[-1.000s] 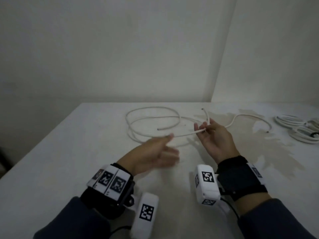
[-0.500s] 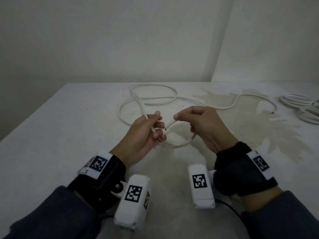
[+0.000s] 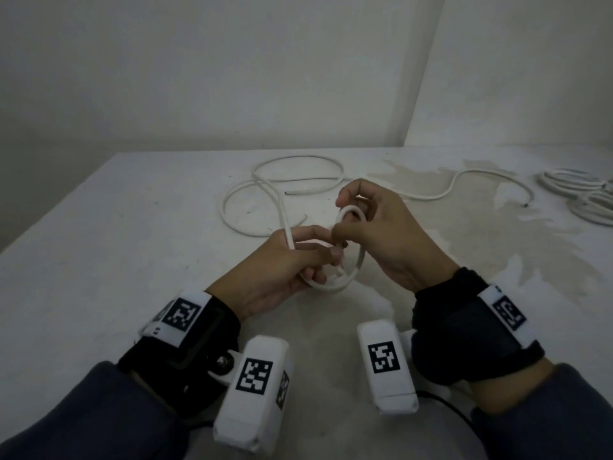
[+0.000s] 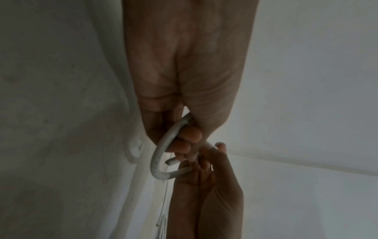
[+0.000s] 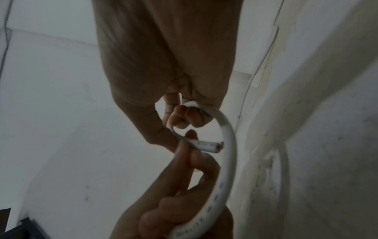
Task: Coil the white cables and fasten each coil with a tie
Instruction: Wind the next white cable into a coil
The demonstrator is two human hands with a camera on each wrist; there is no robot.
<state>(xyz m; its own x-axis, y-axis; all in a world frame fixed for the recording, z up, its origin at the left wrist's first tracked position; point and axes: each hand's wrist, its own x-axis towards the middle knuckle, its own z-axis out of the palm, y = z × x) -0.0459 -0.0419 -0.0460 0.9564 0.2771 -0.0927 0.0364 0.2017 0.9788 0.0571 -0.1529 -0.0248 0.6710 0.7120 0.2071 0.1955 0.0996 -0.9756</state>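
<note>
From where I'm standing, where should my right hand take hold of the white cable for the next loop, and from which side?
Probably the free run of the white cable just beyond the left hand, coming from above. That stretch rises clear of the table, so fingers can close round it. The small coil between both hands is crowded already. The right hand would have to let go first.

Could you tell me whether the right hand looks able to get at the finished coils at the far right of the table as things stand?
Probably not right away: the right hand grips the cable loop together with the left hand. The path to the coils across the table looks free.
</note>
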